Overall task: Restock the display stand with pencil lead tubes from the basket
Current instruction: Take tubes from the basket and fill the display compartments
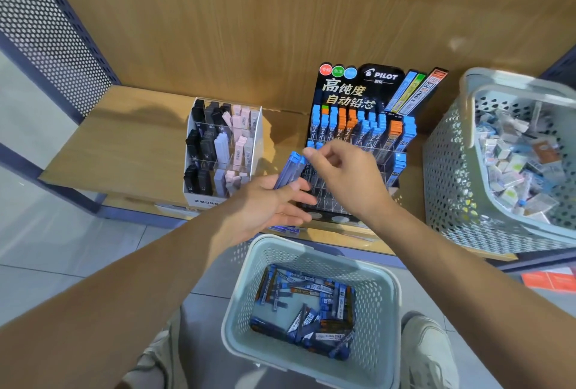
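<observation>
We are holding a bunch of lead tubes (290,172) in our left hand (271,201) before the display stand (349,92). Our right hand (346,176) is curling at their caps, though we cannot tell whether it is gripping one. We should be drawing one tube and seating it upright in an empty slot. More are lying in the basket (240,292) below.

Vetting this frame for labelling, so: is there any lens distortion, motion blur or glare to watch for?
Head view: the wide-angle lens bows the perforated panel and shelf; the right hand looks slightly smeared beside the tubes in the left hand; a pale glare spot sits on the wooden back wall.
</observation>
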